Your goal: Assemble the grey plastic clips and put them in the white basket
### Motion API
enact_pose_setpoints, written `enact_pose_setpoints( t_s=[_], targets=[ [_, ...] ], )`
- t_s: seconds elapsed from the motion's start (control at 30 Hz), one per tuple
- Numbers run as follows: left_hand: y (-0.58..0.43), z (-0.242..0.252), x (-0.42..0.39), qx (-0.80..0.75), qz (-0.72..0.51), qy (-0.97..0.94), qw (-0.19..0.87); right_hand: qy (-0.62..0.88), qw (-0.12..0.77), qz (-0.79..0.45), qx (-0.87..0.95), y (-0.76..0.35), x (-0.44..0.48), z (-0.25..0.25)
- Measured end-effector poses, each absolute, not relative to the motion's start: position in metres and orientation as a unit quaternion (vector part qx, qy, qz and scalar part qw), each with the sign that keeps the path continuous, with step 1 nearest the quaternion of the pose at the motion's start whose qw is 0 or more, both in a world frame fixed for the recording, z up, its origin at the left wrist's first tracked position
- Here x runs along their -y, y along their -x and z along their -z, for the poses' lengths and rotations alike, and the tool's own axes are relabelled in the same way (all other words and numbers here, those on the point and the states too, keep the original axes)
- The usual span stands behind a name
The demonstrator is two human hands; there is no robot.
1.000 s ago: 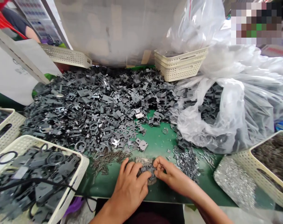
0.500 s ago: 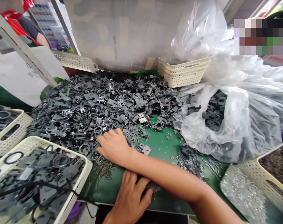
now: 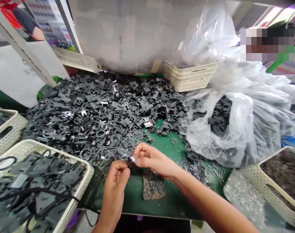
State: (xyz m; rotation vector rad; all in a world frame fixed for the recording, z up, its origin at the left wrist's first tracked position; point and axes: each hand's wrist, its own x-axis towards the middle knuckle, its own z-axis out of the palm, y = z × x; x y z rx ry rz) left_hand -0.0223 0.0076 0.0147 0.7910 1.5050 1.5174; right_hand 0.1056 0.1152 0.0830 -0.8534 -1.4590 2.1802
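My left hand (image 3: pixel 114 184) and my right hand (image 3: pixel 154 160) meet above the green mat (image 3: pixel 128 197), their fingertips pinching a small dark plastic part (image 3: pixel 132 162). A shiny metal piece (image 3: pixel 124 153) sticks out from it, though the fit between them is partly hidden by my fingers. Just below my right hand lies a speckled grey block (image 3: pixel 153 185) with dark parts on top. A large heap of dark grey plastic parts (image 3: pixel 106 110) spreads beyond my fingertips, nearly touching them.
A cream perforated basket (image 3: pixel 86 171) of dark parts stands at front left. To the right are a bulging clear plastic bag (image 3: pixel 217 139), small silver clips (image 3: pixel 196 170), a tray of silver bits (image 3: pixel 244 197) and a basket (image 3: pixel 266 181) of small dark pieces.
My hands have lifted off the speckled block and moved up and left, now pinching the small part together above the mat. The block now lies uncovered, and the camera has shifted slightly.
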Motion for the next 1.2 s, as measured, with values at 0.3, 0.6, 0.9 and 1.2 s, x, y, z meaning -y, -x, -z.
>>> enact_pose_setpoints(
  t_s=[0.3,0.6,0.9,1.2],
  targets=[
    [-0.015,-0.024,-0.013,-0.554,-0.6,-0.247,0.521,0.387,0.188,-0.49,0.758,-0.161,-0.081,-0.072],
    [-0.042,-0.024,0.01,-0.58,-0.544,-0.325,0.512,0.315,0.12,-0.27,0.902,-0.195,-0.054,-0.066],
    [-0.024,0.004,0.013,-0.65,-0.405,-0.565,0.307,0.33,0.086,-0.298,0.892,-0.201,-0.059,-0.061],
    [-0.012,0.011,0.009,-0.633,-0.269,-0.7,0.191,0.309,0.012,-0.199,0.93,-0.197,-0.069,-0.057]
  ],
)
